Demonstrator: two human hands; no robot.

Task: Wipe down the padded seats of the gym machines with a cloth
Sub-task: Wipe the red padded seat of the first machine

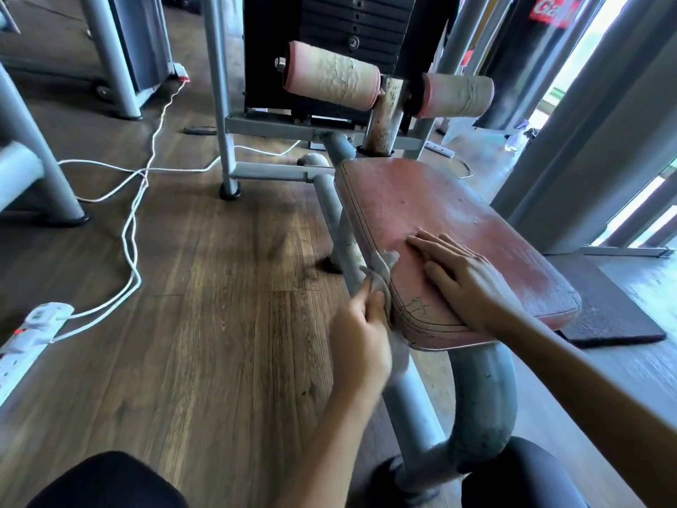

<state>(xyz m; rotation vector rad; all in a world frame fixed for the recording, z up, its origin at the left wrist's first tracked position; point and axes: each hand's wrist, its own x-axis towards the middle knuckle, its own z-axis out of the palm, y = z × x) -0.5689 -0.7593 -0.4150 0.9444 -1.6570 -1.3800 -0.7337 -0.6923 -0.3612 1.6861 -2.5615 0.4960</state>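
A worn red padded seat sits on a grey tube frame in the middle right of the head view. My left hand grips a grey cloth and holds it against the seat's left side edge. The cloth's top end pokes up over the seat's rim. My right hand lies flat on the seat top with straight fingers, near the front left part. Two cracked pink roller pads stand behind the seat.
A black weight stack rises behind the rollers. White cables trail over the wooden floor to a power strip at the left. Grey machine legs stand left; a dark mat lies right of the seat.
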